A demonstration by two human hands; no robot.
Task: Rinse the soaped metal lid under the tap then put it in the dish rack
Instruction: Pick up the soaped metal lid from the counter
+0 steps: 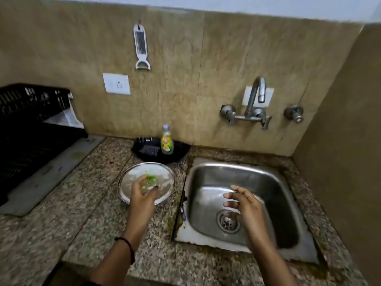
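A round metal lid (132,176), streaked with white suds, lies flat on the granite counter just left of the sink. My left hand (143,193) rests over its near half, fingers closed on a green scrub pad (151,179). My right hand (242,203) hovers over the steel sink (208,174), fingers apart and holding nothing. The tap (257,93) juts from the wall above the sink, and no water shows at its spout. The black dish rack (31,129) stands at the far left on a grey drain tray.
A dish soap bottle (167,139) stands in a black holder (181,149) behind the lid. A grater (141,46) and a wall socket (116,83) are on the tiled wall. A side wall closes in right of the sink. Granite counter runs along the front.
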